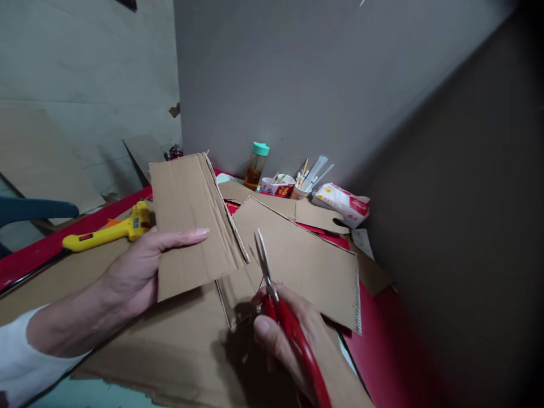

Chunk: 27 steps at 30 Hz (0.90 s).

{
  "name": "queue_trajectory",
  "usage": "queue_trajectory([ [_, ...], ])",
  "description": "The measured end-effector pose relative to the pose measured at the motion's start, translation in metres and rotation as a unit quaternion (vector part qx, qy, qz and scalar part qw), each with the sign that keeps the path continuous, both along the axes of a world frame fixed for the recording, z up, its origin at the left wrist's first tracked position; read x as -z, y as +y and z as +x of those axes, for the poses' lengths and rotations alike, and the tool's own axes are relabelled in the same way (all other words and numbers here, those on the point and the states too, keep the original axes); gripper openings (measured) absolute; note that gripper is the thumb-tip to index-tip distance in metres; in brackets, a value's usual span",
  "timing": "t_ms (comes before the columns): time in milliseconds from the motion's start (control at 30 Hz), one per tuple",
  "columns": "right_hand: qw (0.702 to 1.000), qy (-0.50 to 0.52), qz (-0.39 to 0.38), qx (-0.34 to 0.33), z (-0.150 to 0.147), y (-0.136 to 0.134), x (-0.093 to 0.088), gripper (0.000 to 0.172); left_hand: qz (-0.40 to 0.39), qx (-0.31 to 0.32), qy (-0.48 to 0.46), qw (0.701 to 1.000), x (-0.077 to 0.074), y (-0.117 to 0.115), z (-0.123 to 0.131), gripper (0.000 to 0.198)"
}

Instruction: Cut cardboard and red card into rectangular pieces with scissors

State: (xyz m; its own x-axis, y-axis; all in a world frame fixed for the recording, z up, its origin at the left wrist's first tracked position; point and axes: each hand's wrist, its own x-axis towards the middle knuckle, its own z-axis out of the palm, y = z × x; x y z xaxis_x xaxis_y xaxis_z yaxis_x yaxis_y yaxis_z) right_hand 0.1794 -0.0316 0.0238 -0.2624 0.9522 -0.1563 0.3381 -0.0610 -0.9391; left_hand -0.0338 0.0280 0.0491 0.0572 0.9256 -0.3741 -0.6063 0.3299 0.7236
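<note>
At far left, a yellow tool [106,231] lies over the bench [389,345], beyond the person's left wrist. The left hand [140,263] grips a cardboard piece [189,209] by its left side, thumb flat across the face. The piece is raised and tilted, its long axis running away from the person, its layered, ragged right edge facing the other hand. Right of that edge, the right hand [313,326] is closed around red-handled scissors [293,331], blades pointing up and away, only narrowly parted. The cardboard piece thus lies to the left of the blades, its near right corner just beside them; depth is hard to judge in this dim view, but they look apart. Behind and right of the blades, a larger cardboard sheet [306,260] lies on the bench.
</note>
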Motion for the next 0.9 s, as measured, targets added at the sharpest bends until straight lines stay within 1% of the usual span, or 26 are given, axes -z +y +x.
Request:
queue_trajectory([
  [133, 0.999, -0.040, 0.027, 0.022, -0.008, -0.003, -0.004, 0.040, 0.008, 0.005, 0.027, 1.000, -0.001, -0.001, 0.001, 0.049],
  [200, 0.997, -0.065, 0.035, 0.022, -0.010, -0.005, -0.007, 0.037, 0.016, -0.002, 0.036, 0.999, 0.000, -0.003, 0.001, 0.051],
  [300, 0.993, -0.111, 0.025, 0.028, -0.012, -0.008, -0.014, 0.032, 0.025, 0.004, 0.043, 0.999, 0.005, -0.005, 0.001, 0.062],
  [400, 0.990, -0.131, 0.017, 0.045, -0.015, -0.009, -0.018, 0.028, 0.044, 0.017, 0.051, 0.998, 0.010, -0.007, 0.003, 0.075],
  [467, 0.989, -0.138, 0.019, 0.044, -0.016, -0.008, -0.017, 0.026, 0.057, 0.017, 0.053, 0.997, 0.011, -0.007, 0.005, 0.083],
  [567, 0.987, -0.150, 0.038, 0.039, -0.014, -0.005, -0.012, 0.027, 0.061, 0.012, 0.044, 0.997, 0.008, -0.007, 0.007, 0.088],
  [667, 0.985, -0.159, 0.056, 0.043, -0.011, -0.005, -0.007, 0.031, 0.045, 0.003, 0.040, 0.998, 0.007, -0.006, 0.007, 0.087],
  [733, 0.985, -0.156, 0.063, 0.045, -0.009, -0.006, -0.006, 0.033, 0.037, 0.009, 0.044, 0.998, 0.007, -0.005, 0.006, 0.086],
  [900, 0.984, -0.164, 0.042, 0.046, -0.010, -0.007, -0.011, 0.030, 0.037, 0.037, 0.049, 0.997, 0.009, -0.005, 0.004, 0.085],
])
